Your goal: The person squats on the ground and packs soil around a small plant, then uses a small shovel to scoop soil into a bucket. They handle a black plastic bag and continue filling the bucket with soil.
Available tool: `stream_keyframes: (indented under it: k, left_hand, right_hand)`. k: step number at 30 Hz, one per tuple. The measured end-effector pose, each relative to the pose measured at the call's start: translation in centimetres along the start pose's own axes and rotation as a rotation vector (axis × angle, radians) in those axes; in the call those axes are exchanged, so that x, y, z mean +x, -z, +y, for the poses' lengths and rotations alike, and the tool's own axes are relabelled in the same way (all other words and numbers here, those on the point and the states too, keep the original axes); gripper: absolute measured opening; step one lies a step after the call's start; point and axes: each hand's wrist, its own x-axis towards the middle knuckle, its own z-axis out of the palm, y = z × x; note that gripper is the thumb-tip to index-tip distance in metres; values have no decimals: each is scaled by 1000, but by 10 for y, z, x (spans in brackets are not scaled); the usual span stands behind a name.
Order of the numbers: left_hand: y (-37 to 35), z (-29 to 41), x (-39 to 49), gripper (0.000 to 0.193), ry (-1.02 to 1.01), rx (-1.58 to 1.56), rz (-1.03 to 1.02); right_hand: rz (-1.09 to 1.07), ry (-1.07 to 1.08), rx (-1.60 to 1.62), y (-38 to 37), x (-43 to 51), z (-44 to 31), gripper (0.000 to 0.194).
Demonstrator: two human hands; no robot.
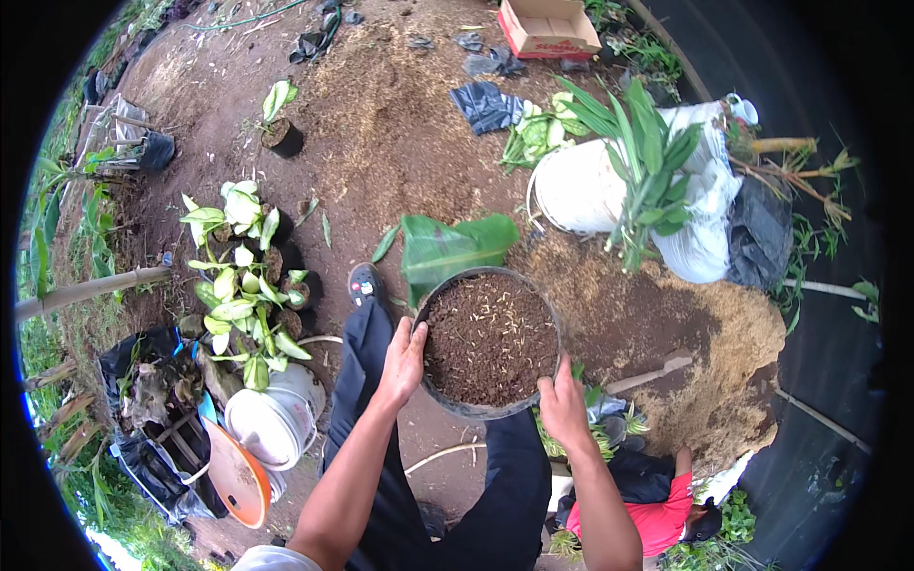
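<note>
Between my hands is a round dark basin point(491, 342) filled with brown soil, which has pale husk bits scattered on top. My left hand point(403, 357) grips its left rim with the thumb on the edge. On the lower right rim, my right hand point(564, 400) holds the other side. A large green leaf piece point(457, 250) lies on the ground just beyond the basin, partly covered by it. Potted plants with pale green leaves point(243, 292) stand to the left. At the right, cut green leafy stems point(646, 171) rest against a white bucket point(578, 187).
A person in a red shirt point(653, 524) sits at lower right beside a pile of husks point(742, 357). White buckets point(264, 428) and an orange-rimmed board point(239, 471) are at lower left. A cardboard box point(550, 32) lies at the top. One potted plant point(283, 137) stands apart.
</note>
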Motion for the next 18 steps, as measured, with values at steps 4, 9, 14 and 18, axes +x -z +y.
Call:
stream_keyframes:
  k: [4,9,14,18]
  left_hand:
    - [89,36,42,40,-180,293,64]
    - [199,90,91,40,-331,171,51]
    - [271,162,99,26,-281,53,-98]
    - [293,202,121,19,-301,0,-127]
  right_hand:
    - [-29,-259,-48,-50,46,-85,61]
    - [62,-7,102,-92,85,-180,62]
    - [97,211,168,-101,118,-246,72]
    - [36,256,350,-100,155,-274,79]
